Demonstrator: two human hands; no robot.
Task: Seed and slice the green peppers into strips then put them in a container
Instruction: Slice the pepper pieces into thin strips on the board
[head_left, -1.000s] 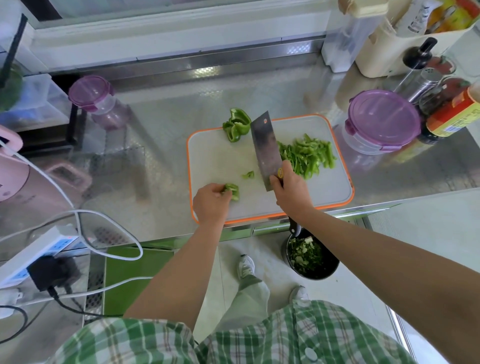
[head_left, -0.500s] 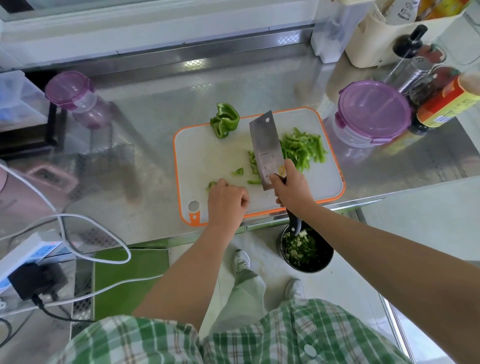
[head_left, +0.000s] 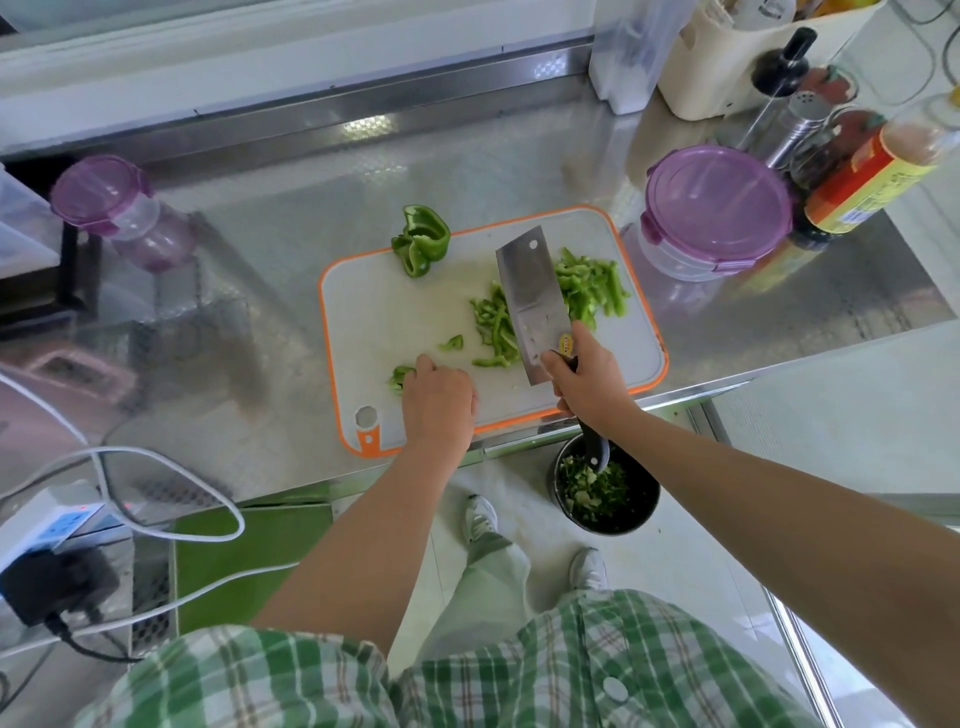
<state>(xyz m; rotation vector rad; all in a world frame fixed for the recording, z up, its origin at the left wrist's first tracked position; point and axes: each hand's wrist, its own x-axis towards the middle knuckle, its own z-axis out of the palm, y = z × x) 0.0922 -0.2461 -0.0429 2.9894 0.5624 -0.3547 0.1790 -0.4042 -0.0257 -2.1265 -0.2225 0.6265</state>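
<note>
Green strips lay heaped at centre right of the cutting board, with more just left of the cleaver, whose handle our right hand clenched. Our left hand curled its fingers round a small pepper scrap at the board's lower left. An uncut pepper piece overhung the top edge. We judged three risks: the blade swinging toward those knuckles, strips sliding off the board's right rim, and the container at upper right sitting lidded.
</note>
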